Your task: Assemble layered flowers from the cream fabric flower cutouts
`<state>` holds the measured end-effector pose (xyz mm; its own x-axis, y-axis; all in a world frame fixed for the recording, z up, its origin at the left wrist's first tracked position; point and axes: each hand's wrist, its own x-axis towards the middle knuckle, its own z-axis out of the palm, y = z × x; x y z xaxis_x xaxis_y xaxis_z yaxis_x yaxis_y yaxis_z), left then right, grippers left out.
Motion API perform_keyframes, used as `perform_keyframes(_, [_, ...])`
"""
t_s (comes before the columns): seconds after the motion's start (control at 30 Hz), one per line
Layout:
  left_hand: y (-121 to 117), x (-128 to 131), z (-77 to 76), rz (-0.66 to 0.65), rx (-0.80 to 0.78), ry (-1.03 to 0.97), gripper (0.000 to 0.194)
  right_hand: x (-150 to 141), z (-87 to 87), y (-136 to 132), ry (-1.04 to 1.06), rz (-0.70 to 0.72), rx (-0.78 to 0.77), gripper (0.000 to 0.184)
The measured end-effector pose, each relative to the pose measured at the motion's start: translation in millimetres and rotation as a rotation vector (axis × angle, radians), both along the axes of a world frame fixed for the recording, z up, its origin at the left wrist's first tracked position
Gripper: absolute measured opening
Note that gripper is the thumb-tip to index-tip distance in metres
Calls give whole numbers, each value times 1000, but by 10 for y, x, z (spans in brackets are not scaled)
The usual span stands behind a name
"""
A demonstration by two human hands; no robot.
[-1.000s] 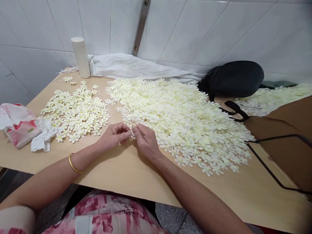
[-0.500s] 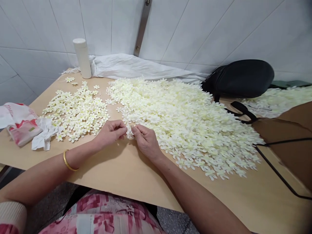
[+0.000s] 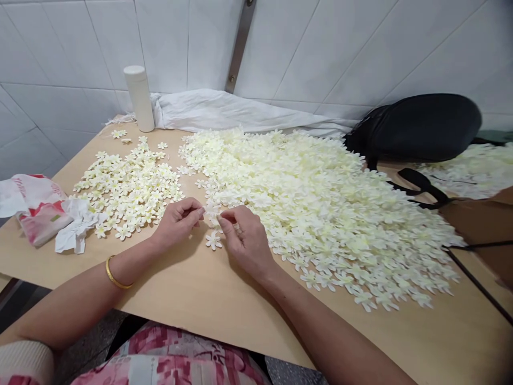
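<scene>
My left hand (image 3: 178, 221) and my right hand (image 3: 244, 238) meet at the near edge of a big heap of cream fabric flowers (image 3: 316, 206). Both hands are pinched, fingertips almost touching, on a small flower piece (image 3: 212, 215) held between them. A single loose flower (image 3: 214, 240) lies flat on the wooden table (image 3: 192, 289) just below my fingers. To the left sits a smaller, thinner spread of flowers (image 3: 130, 184). A gold bangle is on my left wrist.
A white cylindrical bottle (image 3: 139, 98) stands at the back left by a white cloth (image 3: 224, 109). A black bag (image 3: 417, 128) with a strap lies at the back right. A crumpled red-and-white plastic bag (image 3: 38, 211) rests at the left edge. Black wire crosses the right side.
A single flower has dropped onto the table below my fingers. My hands have drifted slightly apart while still pinching a piece. The camera has tilted a little.
</scene>
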<state>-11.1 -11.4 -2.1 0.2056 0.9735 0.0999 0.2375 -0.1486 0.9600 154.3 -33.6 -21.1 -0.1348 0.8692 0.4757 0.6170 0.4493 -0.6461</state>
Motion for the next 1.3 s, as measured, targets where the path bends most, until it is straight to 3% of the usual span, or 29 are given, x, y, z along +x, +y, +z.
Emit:
perform_keyframes(0.17, [-76, 61, 28, -115, -93, -32, 16, 22, 51, 38, 210, 48, -146, 17])
perform_keyframes(0.33, [-72, 63, 49, -118, -176, -102, 18, 6, 42, 42, 244, 79, -219, 22])
perform_keyframes(0.4, [-51, 52, 49, -92, -215, -115, 23, 11, 36, 43, 208, 34, -116, 21])
perform_keyframes(0.53, [-25, 42, 27, -104, -397, -203, 37, 34, 23, 39, -50, -80, 272, 16])
perform_keyframes(0.63, [-23, 39, -1, -176, -484, -333, 35, 30, 16, 24, -271, -38, 486, 13])
perform_keyframes(0.73, [-20, 31, -15, -200, -488, -411, 25, 17, 12, 23, -331, 36, 542, 16])
perform_keyframes(0.97, [-3, 20, -1, -185, -500, -397, 16, 48, 1, 80, -3, -16, 226, 17])
perform_keyframes(1.13, [-5, 33, -12, -255, -551, -425, 19, 34, 6, 65, 50, 100, 30, 13])
perform_keyframes(1.3, [16, 34, -38, -260, -597, -494, 23, 24, 43, 48, 103, 86, -70, 16])
